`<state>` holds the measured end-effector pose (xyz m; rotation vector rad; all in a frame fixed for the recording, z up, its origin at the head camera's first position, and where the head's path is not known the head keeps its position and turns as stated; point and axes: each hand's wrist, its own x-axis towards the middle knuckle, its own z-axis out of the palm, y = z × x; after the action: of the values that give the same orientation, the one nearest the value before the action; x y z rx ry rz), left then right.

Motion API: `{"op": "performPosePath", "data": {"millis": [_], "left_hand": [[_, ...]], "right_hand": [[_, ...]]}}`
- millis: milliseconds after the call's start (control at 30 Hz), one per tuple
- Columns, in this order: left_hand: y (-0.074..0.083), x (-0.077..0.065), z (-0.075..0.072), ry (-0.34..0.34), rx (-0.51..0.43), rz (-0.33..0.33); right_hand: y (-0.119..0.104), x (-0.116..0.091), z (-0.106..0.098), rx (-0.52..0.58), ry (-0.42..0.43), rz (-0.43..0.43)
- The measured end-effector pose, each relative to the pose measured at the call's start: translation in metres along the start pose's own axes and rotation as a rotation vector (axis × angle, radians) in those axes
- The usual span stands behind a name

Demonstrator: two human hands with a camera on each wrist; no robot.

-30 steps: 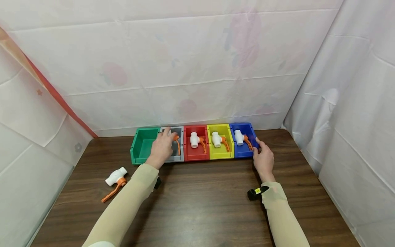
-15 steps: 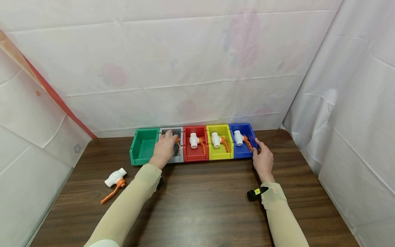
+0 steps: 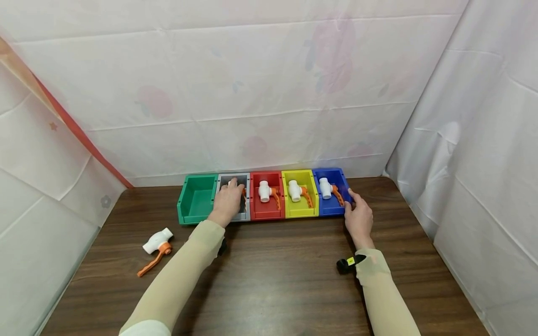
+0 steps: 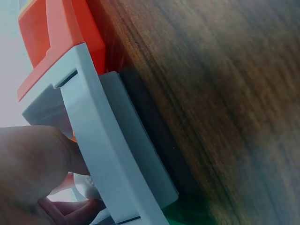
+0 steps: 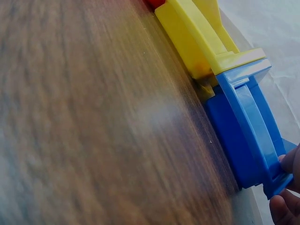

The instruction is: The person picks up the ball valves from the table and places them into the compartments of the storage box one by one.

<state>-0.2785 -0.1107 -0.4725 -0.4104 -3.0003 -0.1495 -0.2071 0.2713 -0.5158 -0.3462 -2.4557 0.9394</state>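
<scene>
My left hand (image 3: 227, 203) reaches into the grey bin (image 3: 246, 216), its fingers around a white ball valve (image 4: 86, 188) with an orange handle. Most of that valve is hidden behind the hand and the bin's front wall. My right hand (image 3: 359, 220) grips the right side of the blue bin (image 5: 243, 140), thumb inside the wall and fingers outside. Inside the blue bin lies a ball valve (image 3: 325, 188). Similar valves lie in the yellow bin (image 3: 300, 212) and the red bin (image 3: 266, 214), handles toward the right front.
At the row's left end, the green bin (image 3: 195, 200) has nothing visible inside. Another ball valve (image 3: 157, 241) lies on the wooden table (image 3: 277, 275) at left, beside my left forearm. A white cloth wall (image 3: 260, 93) stands close behind the bins.
My left hand has shifted slightly right within the grey bin, now covering more of the valve's orange handle. My right hand stays at the blue bin's side.
</scene>
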Motion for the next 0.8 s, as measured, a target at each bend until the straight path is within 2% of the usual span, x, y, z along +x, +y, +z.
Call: {"op": "performPosePath", "data": {"millis": [400, 800], "left_hand": [[-0.0012, 0.0026, 0.0060, 0.003, 0.064, 0.017], [-0.0025, 0.0044, 0.0103, -0.033, 0.132, 0.023]], "right_hand": [[-0.0006, 0.0016, 0.0006, -0.019, -0.020, 0.028], [-0.0004, 0.0004, 0.0013, -0.016, -0.013, 0.026]]}}
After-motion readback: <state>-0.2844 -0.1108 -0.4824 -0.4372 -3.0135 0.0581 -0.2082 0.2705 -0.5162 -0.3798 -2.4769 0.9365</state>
